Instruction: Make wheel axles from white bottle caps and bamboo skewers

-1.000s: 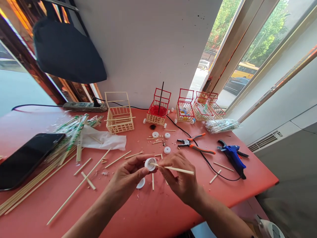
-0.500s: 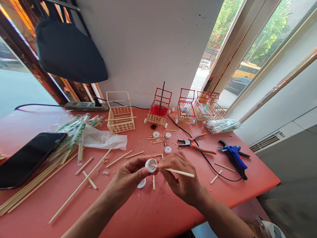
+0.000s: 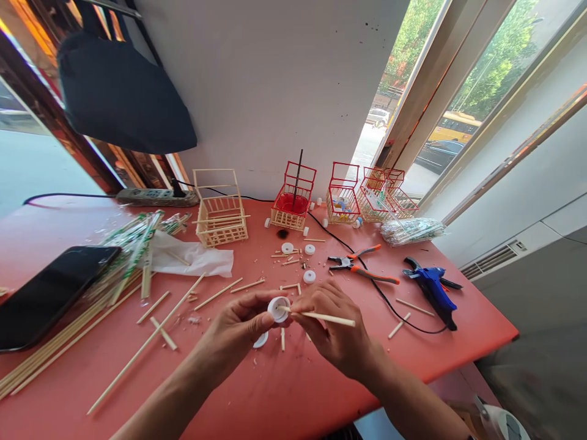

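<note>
Cap [image 3: 273, 313] pinched by left hand [image 3: 245, 316], thumb to fingers; right hand [image 3: 330, 327] closed on wooden stick [image 3: 332, 318], tip at cap's inner face. Little change over last second: tip still there, so no visible advance. Cap is over table [image 3: 229, 397], inboard of near edge. Pliers [image 3: 349, 263], glue gun [image 3: 433, 290] toward right edge.

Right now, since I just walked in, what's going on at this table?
A person is working with both hands. The left hand holds a white cap, and the right hand holds a thin wooden stick with its tip at the cap's hollow side; whether it touches, I can't tell. Pliers and a blue glue gun lie on the red table. Farther back, a plain basket frame stands near the wall.
</note>
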Motion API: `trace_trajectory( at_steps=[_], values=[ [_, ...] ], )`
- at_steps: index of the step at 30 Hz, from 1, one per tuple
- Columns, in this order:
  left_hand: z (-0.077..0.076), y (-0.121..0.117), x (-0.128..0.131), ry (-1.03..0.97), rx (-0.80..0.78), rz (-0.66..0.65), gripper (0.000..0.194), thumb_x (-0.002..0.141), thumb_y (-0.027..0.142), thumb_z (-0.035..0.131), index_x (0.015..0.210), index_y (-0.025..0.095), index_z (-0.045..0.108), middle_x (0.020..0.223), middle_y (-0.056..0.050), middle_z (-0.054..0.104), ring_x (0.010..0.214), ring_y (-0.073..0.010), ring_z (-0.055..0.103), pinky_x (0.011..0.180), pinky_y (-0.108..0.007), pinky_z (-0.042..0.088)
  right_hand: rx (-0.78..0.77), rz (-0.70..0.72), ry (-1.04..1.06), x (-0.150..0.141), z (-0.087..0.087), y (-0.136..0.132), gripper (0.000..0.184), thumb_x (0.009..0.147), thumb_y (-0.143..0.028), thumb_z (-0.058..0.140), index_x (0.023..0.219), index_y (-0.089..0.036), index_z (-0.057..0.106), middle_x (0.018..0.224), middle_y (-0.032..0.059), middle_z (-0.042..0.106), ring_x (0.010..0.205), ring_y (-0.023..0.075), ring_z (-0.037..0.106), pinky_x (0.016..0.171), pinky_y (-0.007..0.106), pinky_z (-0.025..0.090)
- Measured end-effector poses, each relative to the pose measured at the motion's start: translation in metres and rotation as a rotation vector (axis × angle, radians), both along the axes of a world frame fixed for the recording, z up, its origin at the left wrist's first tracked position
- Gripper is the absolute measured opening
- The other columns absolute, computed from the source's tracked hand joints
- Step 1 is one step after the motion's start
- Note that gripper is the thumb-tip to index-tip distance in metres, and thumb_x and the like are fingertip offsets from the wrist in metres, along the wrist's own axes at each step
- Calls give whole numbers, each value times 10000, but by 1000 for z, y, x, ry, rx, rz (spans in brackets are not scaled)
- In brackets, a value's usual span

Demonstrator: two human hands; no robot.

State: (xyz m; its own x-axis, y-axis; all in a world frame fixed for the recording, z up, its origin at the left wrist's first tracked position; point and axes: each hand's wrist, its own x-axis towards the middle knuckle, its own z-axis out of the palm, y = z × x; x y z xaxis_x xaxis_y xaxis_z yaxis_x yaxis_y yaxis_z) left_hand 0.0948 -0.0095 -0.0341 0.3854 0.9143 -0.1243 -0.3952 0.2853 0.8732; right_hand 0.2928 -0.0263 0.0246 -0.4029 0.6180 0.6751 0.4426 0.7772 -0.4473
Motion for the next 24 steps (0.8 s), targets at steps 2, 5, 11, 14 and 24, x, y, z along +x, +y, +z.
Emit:
trace_trajectory(
  at_steps=[2, 5, 11, 14, 24],
  values=[
    [0, 0, 0, -13, -7, 3, 329, 687, 382, 897, 976, 252, 808, 806, -35, 798, 736, -149, 695, 630, -184, 482, 7, -14, 16, -1, -2, 0, 107, 1004, -190, 562, 909, -201, 610, 786, 34, 681, 760, 168, 620, 729, 303, 479],
    [1, 0, 2, -28, -8, 14, 322, 683, 367, 902, 966, 246, 808, 792, -30, 791, 731, -146, 695, 641, -186, 495, 5, -34, 31, -2, -3, 0, 131, 1015, -211, 545, 909, -209, 621, 782, 28, 687, 751, 165, 636, 728, 306, 482],
    [2, 2, 8, -173, -64, 18, 364, 653, 381, 918, 964, 225, 813, 844, -49, 785, 725, -148, 694, 706, -233, 547, -60, -15, 46, -1, 0, 2, 161, 1009, -347, 577, 1038, -204, 645, 928, 50, 750, 828, 178, 674, 777, 319, 473],
    [3, 3, 8, -208, -55, 26, 382, 635, 385, 927, 957, 211, 816, 819, -46, 773, 682, -138, 685, 693, -235, 551, -73, -22, 30, 0, 2, 2, 99, 1010, -250, 573, 998, -210, 663, 906, 33, 751, 832, 168, 672, 789, 306, 471],
    [2, 0, 10, -193, -102, -67, 377, 618, 393, 934, 929, 209, 824, 759, -34, 769, 666, -117, 670, 620, -178, 499, 21, -37, 54, -2, 2, -1, 114, 1008, -221, 577, 918, -208, 647, 807, 24, 737, 751, 154, 659, 734, 307, 483]
  ],
)
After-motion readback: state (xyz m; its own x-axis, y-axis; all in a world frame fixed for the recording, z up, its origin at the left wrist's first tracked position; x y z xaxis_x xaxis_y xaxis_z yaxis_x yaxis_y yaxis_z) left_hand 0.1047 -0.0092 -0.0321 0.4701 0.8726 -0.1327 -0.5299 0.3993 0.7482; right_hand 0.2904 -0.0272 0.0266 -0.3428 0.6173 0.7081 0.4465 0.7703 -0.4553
